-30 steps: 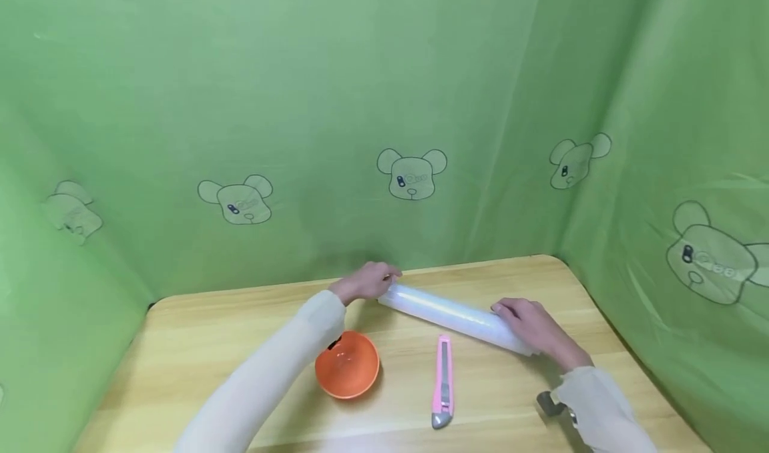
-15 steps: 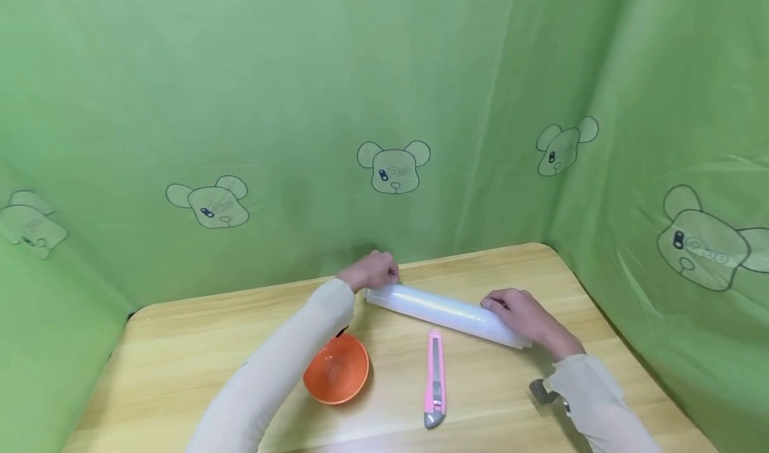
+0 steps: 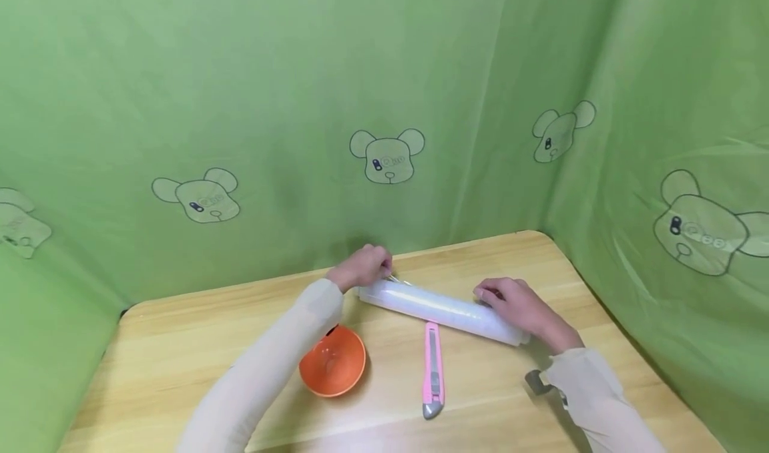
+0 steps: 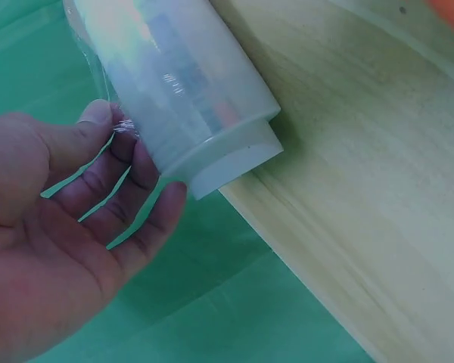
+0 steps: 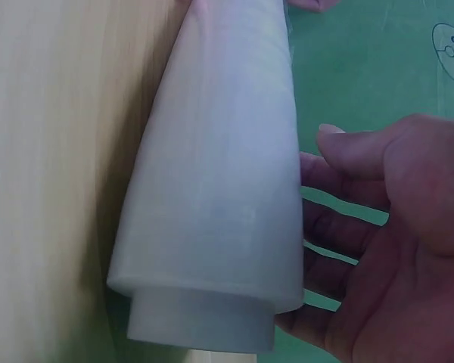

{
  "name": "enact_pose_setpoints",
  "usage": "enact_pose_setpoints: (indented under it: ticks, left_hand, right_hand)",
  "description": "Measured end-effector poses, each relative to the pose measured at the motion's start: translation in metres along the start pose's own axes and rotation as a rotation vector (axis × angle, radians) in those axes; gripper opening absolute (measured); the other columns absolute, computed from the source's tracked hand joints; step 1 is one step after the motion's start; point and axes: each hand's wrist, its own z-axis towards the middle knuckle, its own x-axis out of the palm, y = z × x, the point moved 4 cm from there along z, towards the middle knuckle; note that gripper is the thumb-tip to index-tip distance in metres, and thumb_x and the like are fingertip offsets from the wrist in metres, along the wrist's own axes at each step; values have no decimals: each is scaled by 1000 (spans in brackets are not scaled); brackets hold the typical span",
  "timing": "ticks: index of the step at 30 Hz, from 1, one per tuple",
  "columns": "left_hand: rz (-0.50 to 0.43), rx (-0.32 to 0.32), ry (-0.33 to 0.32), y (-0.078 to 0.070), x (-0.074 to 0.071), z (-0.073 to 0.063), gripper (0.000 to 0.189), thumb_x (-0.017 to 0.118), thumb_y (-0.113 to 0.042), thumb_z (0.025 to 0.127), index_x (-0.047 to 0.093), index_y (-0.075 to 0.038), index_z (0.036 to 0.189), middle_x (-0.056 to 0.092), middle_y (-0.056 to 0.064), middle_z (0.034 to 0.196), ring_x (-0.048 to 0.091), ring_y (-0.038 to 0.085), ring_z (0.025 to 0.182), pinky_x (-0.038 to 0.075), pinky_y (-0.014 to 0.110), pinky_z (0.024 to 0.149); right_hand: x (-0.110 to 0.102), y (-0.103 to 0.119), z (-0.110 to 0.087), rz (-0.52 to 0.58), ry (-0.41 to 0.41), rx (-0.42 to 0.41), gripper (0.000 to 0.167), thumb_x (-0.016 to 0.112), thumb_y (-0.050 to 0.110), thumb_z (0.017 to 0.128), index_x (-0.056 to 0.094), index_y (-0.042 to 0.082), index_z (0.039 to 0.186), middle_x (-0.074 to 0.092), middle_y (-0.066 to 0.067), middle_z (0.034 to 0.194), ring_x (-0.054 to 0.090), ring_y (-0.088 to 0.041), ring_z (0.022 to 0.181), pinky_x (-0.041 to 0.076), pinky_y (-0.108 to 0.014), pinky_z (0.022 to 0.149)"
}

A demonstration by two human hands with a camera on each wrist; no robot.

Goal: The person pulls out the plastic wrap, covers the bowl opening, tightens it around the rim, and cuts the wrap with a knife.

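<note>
A roll of clear plastic wrap (image 3: 441, 309) lies slantwise on the table, its core end (image 4: 238, 160) sticking out in the left wrist view. At the roll's left end, my left hand (image 3: 363, 266) pinches a bunched edge of film (image 4: 124, 125) between thumb and forefinger. A thin stretch of film rises from the roll to those fingers. My right hand (image 3: 517, 304) is at the right end, on the far side. In the right wrist view its bent fingers (image 5: 337, 227) meet the roll's side, partly hidden behind it, while the thumb stands off the roll.
A pink utility knife (image 3: 433, 373) lies in front of the roll, its tip close against it. Left of it stands an orange bowl (image 3: 334, 366), partly behind my left sleeve. Green curtain (image 3: 288, 106) encloses the wooden table's (image 3: 180, 346) back and sides.
The roll has come closer to the utility knife's tip. My left hand has lifted a film edge behind the roll. My right thumb has moved off the roll. The head view has shifted slightly.
</note>
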Motion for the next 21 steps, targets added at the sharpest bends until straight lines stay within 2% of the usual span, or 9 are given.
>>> enact_pose_setpoints:
  ticks: [4, 8, 13, 21]
  left_hand:
    - [-36, 8, -23, 4, -2, -4, 21, 57, 7, 97, 64, -5, 82, 57, 1, 79, 51, 15, 76, 43, 24, 69]
    - [-64, 11, -29, 7, -2, -7, 22, 53, 11, 94, 64, -5, 85, 57, 1, 81, 51, 15, 77, 44, 24, 70]
    - [-98, 16, -29, 6, 0, -10, 20, 56, 9, 95, 68, -5, 90, 64, 2, 85, 56, 17, 79, 52, 27, 73]
    - [-130, 20, -54, 4, -2, -11, 20, 54, 12, 93, 70, -1, 95, 67, 6, 88, 57, 17, 80, 54, 28, 76]
  right_hand:
    - [3, 11, 2, 10, 1, -39, 25, 61, 19, 105, 73, 1, 118, 73, -6, 104, 65, -18, 92, 57, -39, 82]
    - [10, 20, 6, 2, 24, -72, 22, 65, 13, 101, 73, 0, 118, 73, -5, 103, 65, -17, 92, 58, -36, 82]
    - [16, 23, 4, -16, 22, -49, 15, 68, 8, 98, 76, 3, 111, 73, -2, 98, 66, -16, 90, 59, -36, 82]
    - [17, 28, -4, -52, -23, -60, 13, 76, 12, 94, 78, 7, 105, 74, 0, 94, 67, -14, 86, 61, -34, 79]
